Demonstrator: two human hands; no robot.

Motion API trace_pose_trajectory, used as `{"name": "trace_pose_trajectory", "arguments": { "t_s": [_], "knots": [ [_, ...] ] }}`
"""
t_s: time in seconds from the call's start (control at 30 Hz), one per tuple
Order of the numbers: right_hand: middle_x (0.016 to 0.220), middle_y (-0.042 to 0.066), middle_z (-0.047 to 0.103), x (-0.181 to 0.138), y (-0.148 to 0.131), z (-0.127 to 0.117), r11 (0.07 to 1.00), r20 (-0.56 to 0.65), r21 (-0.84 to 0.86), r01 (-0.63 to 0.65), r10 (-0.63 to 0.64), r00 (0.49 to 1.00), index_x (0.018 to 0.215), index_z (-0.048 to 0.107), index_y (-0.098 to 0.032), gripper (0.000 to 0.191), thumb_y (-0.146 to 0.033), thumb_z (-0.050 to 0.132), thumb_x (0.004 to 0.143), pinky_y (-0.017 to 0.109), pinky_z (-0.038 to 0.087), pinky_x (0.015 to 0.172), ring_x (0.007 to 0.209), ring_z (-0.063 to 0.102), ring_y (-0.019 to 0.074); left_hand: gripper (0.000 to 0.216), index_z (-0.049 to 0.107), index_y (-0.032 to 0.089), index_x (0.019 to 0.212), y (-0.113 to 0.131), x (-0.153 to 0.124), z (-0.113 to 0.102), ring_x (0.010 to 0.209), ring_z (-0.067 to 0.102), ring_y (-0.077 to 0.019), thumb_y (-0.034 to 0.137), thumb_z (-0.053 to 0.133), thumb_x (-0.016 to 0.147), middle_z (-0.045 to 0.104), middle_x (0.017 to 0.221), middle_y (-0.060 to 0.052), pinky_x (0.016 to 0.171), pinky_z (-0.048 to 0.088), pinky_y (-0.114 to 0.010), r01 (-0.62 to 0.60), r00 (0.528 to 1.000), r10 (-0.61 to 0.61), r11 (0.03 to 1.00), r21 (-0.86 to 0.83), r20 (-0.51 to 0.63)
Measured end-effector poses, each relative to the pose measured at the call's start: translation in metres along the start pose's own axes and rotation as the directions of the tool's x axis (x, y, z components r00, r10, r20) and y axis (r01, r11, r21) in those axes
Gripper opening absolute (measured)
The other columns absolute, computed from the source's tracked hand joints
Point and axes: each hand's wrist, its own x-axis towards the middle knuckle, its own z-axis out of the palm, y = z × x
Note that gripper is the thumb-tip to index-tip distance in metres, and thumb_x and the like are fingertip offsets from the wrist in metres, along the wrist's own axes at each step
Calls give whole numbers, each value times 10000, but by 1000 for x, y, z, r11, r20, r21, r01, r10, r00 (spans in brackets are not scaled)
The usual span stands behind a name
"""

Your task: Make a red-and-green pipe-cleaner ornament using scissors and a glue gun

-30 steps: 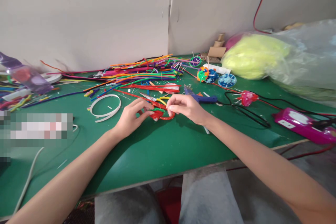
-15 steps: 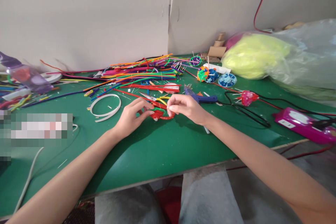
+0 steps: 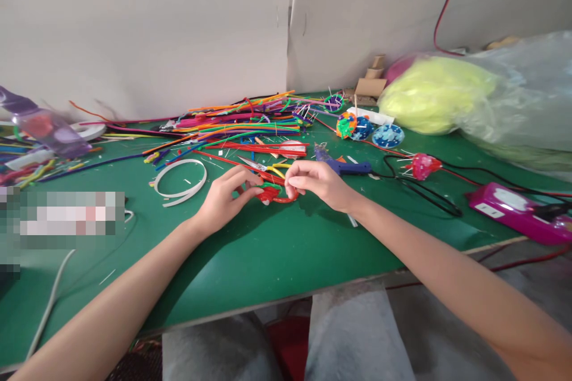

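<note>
My left hand point(image 3: 227, 195) pinches a small red pipe-cleaner piece point(image 3: 269, 194) between thumb and fingertips, just above the green table point(image 3: 268, 250). A bit of green shows along the top of this piece. From its right side a red loop curves toward my right hand point(image 3: 316, 183). The fingers of that hand are closed in a pinch beside the loop; what lies between the fingertips is too small to make out. Scissors point(image 3: 279, 166) with yellow handles lie just behind both hands. To the right of them rests a blue glue gun point(image 3: 348, 167).
Bundles of coloured pipe cleaners point(image 3: 236, 125) lie along the wall. A coiled white strip point(image 3: 203, 181) is on the left, near a purple bottle point(image 3: 49, 125). Rightward are blue decorated pieces point(image 3: 388, 136), a red piece with white sticks point(image 3: 424, 166), a magenta power strip point(image 3: 513, 211) and plastic bags point(image 3: 438, 95).
My right thumb and fingertips have shifted very slightly. My left hand keeps its hold on the red piece, and the view has moved a trace.
</note>
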Motion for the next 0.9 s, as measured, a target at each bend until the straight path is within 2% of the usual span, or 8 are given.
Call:
{"name": "trace_pose_trajectory", "arguments": {
  "t_s": [0.17,0.33,0.57,0.9],
  "knots": [
    [680,5,653,0,-1,0,1000,7,9,-1,1,1000,815,597,-155,99,-241,569,856,256,373,576,609,530,106,79,620,180,901,1,1,0,786,611,-130,253,592,896,636,869,-45,607,506,-206,6,1000,-6,1000,-4,4],
    [688,2,647,0,-1,0,999,-3,40,17,-17,1000,792,576,-163,33,-155,547,807,248,372,564,593,506,96,102,625,182,897,0,1,0,789,612,-136,276,587,899,640,867,-49,607,510,-214,12,1000,-12,1000,-9,8],
    [624,5,622,1,-5,4,995,-85,69,-67,72,994,865,584,-159,210,-369,573,870,222,295,452,555,528,96,116,633,181,902,1,0,0,818,613,-147,283,580,904,650,901,-67,624,516,-228,2,1000,-2,1000,-16,2],
    [698,9,635,2,3,1,1000,-114,-9,-20,19,993,898,619,-145,114,-235,619,827,243,383,514,561,510,85,60,629,174,918,1,0,1,831,605,-139,215,591,895,641,916,-70,638,525,-223,-84,996,86,994,-67,31]
  ]
}}
